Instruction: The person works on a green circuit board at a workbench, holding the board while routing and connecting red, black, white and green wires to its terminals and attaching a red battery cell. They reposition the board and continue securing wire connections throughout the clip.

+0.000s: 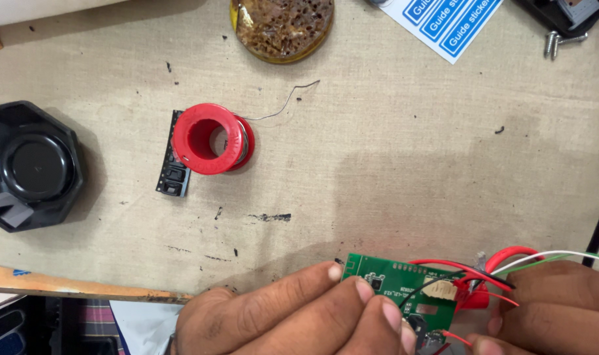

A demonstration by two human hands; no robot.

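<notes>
Circuit board point(404, 289) pinched in left hand point(293, 315) fingers, right hand point(556, 302) grasping its wires point(510, 263) — inspection step, probably; solder spool point(210, 138) well above board — next move calls for steady grip.

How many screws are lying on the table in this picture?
2 screws: both lie side by side at the top right corner, one left of the other, beside a black part. Others may be hidden outside the view.

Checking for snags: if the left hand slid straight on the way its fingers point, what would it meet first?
Probably the bundle of wires on the green circuit board that the left hand grips, then the right hand; depth is unclear.
</notes>
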